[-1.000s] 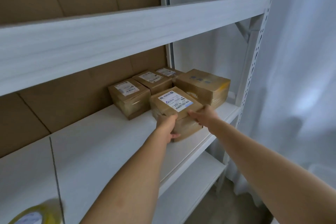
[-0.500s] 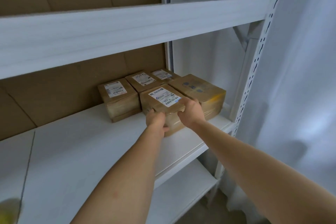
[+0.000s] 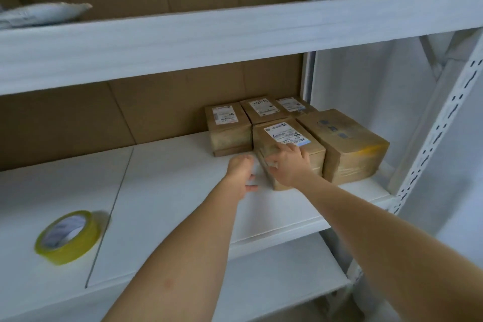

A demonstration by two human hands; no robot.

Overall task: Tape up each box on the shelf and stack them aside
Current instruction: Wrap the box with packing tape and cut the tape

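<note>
Overhead, an upper shelf (image 3: 235, 34) spans the rack. Below, the white shelf (image 3: 183, 204) carries five brown boxes at its right end. Front box (image 3: 285, 144) lies flat, long axis running front to back, label up. Right hand (image 3: 288, 165) grips its near corner; left hand (image 3: 241, 172) rests beside it, fingers loosely curled. Tape roll (image 3: 68, 236) lies well left.

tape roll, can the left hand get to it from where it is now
Probably yes. The tape roll lies alone on the shelf, left of the left hand, which holds nothing, with only bare board between them.
</note>
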